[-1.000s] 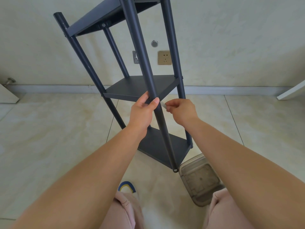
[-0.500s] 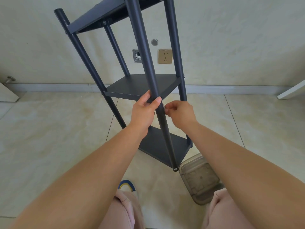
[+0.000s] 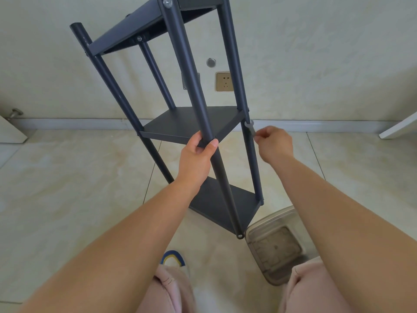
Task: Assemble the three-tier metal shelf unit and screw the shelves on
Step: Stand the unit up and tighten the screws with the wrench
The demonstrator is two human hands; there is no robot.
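A dark grey three-tier metal shelf unit (image 3: 180, 123) stands tilted toward me on the tiled floor, all three shelves on its four posts. My left hand (image 3: 198, 154) grips the nearest post at the level of the middle shelf. My right hand (image 3: 274, 141) pinches a small flat grey wrench (image 3: 250, 127). The wrench's open head sits against the right post, just below the corner of the middle shelf. A screw head (image 3: 167, 1) shows at the top of the nearest post.
A clear plastic box (image 3: 274, 245) lies on the floor by the shelf unit's near foot and my right knee. A wall with a socket (image 3: 223, 81) is close behind the unit. A white board edge (image 3: 399, 129) juts in at right. My slipper (image 3: 172, 258) shows below.
My right hand has moved from beside the near post out to the right post, bringing the wrench to the middle shelf's corner. The view has shifted down slightly; my left hand keeps its grip.
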